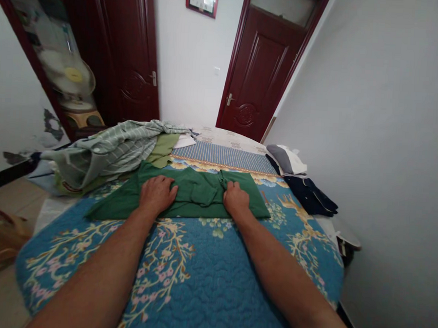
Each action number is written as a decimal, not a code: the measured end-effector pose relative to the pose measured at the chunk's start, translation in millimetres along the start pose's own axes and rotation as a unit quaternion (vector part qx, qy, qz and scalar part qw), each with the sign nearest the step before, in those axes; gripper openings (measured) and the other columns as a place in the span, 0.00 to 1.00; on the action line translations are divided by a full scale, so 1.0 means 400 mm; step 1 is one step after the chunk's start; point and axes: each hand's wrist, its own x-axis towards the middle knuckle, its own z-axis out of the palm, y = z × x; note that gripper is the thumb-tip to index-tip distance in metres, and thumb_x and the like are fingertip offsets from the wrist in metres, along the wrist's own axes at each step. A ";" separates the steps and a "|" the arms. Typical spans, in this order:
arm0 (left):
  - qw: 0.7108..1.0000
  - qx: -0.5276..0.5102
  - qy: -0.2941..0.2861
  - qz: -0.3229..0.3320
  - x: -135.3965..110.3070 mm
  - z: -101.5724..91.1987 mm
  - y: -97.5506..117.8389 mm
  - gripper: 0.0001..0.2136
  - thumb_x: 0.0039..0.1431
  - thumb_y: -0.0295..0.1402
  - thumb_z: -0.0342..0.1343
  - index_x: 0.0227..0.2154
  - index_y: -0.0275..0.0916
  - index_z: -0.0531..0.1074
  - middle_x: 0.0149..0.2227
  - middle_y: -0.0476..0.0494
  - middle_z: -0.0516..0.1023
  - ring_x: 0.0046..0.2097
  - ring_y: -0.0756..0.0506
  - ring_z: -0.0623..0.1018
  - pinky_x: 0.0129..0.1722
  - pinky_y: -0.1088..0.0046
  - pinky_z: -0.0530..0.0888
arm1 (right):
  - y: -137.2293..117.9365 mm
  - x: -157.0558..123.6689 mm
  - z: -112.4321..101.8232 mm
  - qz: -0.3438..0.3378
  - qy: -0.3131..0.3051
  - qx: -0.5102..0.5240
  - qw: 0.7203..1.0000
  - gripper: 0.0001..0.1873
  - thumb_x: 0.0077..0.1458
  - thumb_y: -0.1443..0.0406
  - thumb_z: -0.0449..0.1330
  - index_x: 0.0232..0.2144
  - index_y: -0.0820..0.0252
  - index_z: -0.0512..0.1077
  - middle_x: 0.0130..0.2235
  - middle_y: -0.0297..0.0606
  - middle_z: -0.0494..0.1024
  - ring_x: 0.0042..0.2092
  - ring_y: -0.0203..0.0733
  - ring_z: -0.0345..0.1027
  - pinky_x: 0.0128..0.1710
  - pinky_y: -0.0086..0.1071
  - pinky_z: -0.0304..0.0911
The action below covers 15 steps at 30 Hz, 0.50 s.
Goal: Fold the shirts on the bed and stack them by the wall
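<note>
A green garment (202,195) lies across the table in a long, folded band, with its left end spreading into a point. My left hand (156,194) rests on its left part, palm down, fingers stretched over the cloth and thumb apart. Further right, my right hand (236,199) has its fingers closed on the garment near a bunched fold. Between both hands the fabric shows wrinkles and a raised flap. The fingertips of my right hand are partly hidden in the cloth.
The table wears a blue floral quilted cover (213,276). A heap with a striped grey-green cloth (109,148) lies at the back left, beside an olive cloth (163,150). Folded dark clothes (309,194) and a grey-and-white bundle (287,159) sit at the right edge, near the wall.
</note>
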 end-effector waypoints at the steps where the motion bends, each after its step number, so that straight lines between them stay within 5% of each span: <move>1: 1.000 -0.001 0.003 0.001 -0.001 -0.001 0.001 0.23 0.72 0.46 0.48 0.56 0.40 0.80 0.56 0.34 0.81 0.58 0.33 0.77 0.59 0.55 0.70 | -0.012 -0.010 0.009 0.005 0.003 -0.007 1.000 0.17 0.74 0.60 0.50 0.57 0.58 0.70 0.56 0.52 0.76 0.50 0.51 0.80 0.50 0.42 0.72; 15: 1.000 -0.012 0.009 -0.007 -0.005 0.000 0.008 0.22 0.71 0.45 0.49 0.55 0.40 0.81 0.55 0.33 0.80 0.57 0.32 0.76 0.58 0.54 0.69 | -0.006 -0.061 -0.032 -0.025 -0.011 -0.043 0.999 0.16 0.73 0.58 0.53 0.54 0.58 0.72 0.54 0.50 0.77 0.50 0.52 0.80 0.49 0.41 0.72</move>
